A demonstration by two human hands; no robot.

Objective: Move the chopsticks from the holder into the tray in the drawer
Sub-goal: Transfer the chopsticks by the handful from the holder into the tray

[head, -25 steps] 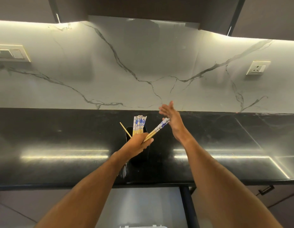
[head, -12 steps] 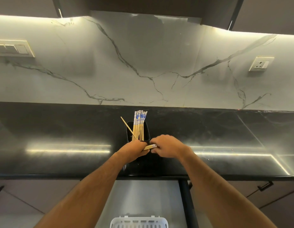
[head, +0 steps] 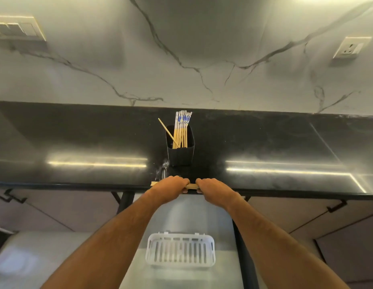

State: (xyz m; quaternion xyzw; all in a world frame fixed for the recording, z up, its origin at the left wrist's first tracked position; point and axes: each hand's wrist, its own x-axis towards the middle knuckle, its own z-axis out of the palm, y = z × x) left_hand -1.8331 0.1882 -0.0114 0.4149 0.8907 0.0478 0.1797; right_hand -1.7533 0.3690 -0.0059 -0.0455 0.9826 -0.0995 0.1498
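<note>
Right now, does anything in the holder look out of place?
Yes. One plain chopstick leans left across the black holder, while the blue-patterned chopsticks stand nearly upright in a bunch.

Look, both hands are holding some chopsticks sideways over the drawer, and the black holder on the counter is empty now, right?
Not quite. The head view shows the black holder is not empty: many chopsticks stand in it. The rest is right: the left hand and right hand hold a bundle sideways.

just one wide-angle head cam, looking forward and down from above the counter [head: 77,142], backsplash [head: 202,59] filling the upper frame, both forearms close at the bottom, tray [head: 180,265] lower center below the counter edge.
</note>
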